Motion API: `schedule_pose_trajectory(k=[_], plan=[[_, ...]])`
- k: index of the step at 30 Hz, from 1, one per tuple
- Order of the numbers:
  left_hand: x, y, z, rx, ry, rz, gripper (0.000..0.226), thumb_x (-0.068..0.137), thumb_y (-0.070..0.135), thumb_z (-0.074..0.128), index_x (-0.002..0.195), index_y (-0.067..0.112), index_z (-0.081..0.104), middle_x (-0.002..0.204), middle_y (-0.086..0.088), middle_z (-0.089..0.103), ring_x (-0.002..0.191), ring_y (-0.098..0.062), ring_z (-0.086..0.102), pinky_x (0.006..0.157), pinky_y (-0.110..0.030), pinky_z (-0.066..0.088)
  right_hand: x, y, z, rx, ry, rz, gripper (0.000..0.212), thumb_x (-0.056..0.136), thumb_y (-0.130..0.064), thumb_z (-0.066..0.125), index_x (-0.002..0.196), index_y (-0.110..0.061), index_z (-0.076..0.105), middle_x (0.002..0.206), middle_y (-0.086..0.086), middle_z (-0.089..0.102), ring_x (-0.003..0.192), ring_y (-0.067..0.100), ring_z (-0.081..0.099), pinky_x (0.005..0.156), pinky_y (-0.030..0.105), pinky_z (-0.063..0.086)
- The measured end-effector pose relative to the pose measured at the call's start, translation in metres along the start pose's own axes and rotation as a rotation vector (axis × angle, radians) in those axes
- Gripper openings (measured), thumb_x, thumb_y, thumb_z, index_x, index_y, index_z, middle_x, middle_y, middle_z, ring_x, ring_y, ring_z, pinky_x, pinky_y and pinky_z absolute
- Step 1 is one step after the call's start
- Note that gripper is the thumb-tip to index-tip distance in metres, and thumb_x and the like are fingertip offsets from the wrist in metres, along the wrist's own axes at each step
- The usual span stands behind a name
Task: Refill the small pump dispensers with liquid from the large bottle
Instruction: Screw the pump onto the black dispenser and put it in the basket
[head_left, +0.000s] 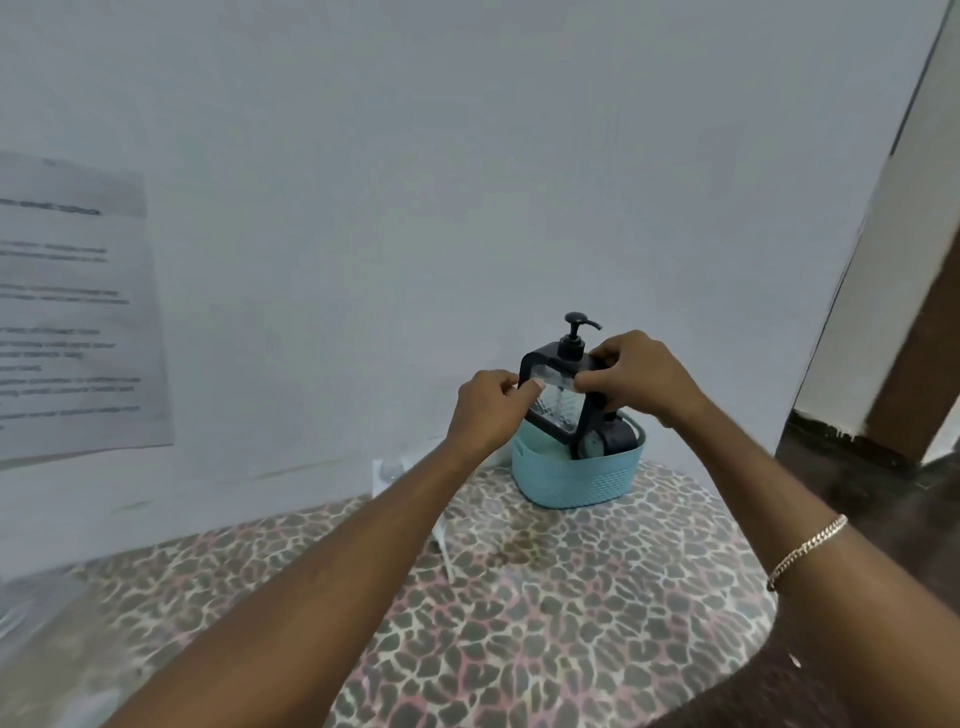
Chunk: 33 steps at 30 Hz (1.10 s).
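Observation:
A black pump dispenser (558, 410) with a clear patterned front and a black pump head is held tilted just above a light blue basket (576, 475). My left hand (485, 410) pinches its left edge with thumb and fingers. My right hand (636, 376) grips its upper right corner, fingers curled round the frame. A second dark dispenser (615, 439) sits inside the basket, mostly hidden behind the held one. No large bottle is in view.
The basket stands at the back of a table covered with a leopard-print cloth (545, 597), close to a white wall. A printed paper sheet (72, 312) hangs on the wall at left. A dark floor and door frame (883, 312) lie right.

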<state>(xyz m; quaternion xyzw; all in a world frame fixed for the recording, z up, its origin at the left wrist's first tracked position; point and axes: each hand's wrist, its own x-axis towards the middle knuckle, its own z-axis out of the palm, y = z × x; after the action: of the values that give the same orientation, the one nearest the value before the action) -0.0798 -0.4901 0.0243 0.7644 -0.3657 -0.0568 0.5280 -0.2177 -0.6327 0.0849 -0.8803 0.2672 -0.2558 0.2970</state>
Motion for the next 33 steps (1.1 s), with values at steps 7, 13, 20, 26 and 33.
schedule_pose_trajectory(k=[7,13,20,26,33], plan=[[0.03,-0.008,0.041,0.009,-0.117,-0.074,0.057,0.099,0.05,0.065,0.142,0.013,0.057,0.123,-0.005,0.066,0.102,-0.017,0.06,0.083,-0.028,0.046,0.012,0.048,0.037,0.013,0.096,0.087,0.029,0.074,-0.027,0.084,0.081,-0.001,0.074,0.07,0.011,0.074,0.061,0.024,0.072,0.054,0.038,0.062],[0.046,-0.027,0.066,0.041,-0.178,-0.103,0.037,0.096,0.047,0.067,0.1,0.01,0.067,0.083,-0.006,0.071,0.076,-0.02,0.067,0.066,-0.033,0.051,0.017,0.078,0.065,-0.011,0.142,0.1,0.036,0.073,-0.033,0.08,0.063,-0.004,0.06,0.059,0.011,0.061,0.052,0.02,0.052,0.049,0.042,0.05],[0.051,-0.038,0.08,0.09,-0.218,-0.113,0.045,0.095,0.048,0.069,0.087,0.004,0.067,0.073,-0.002,0.066,0.063,-0.016,0.059,0.059,-0.029,0.046,0.013,0.098,0.081,-0.022,0.197,0.046,0.041,0.075,-0.034,0.078,0.053,-0.012,0.052,0.044,-0.003,0.043,0.049,0.016,0.037,0.047,0.029,0.028],[0.051,-0.035,0.085,0.106,-0.25,-0.095,0.04,0.096,0.047,0.065,0.095,0.007,0.072,0.087,-0.007,0.076,0.082,-0.022,0.073,0.075,-0.039,0.058,0.012,0.104,0.087,-0.041,0.229,0.025,0.037,0.077,-0.035,0.077,0.055,-0.014,0.056,0.049,-0.002,0.052,0.085,0.027,0.042,0.058,0.038,0.038],[0.05,-0.037,0.087,0.155,-0.289,-0.09,0.031,0.097,0.039,0.065,0.084,0.011,0.065,0.075,-0.001,0.065,0.068,-0.017,0.058,0.062,-0.031,0.043,0.01,0.115,0.099,-0.091,0.245,0.014,0.042,0.077,-0.039,0.075,0.055,-0.017,0.046,0.058,-0.001,0.047,0.079,0.03,0.046,0.067,0.027,0.03]])
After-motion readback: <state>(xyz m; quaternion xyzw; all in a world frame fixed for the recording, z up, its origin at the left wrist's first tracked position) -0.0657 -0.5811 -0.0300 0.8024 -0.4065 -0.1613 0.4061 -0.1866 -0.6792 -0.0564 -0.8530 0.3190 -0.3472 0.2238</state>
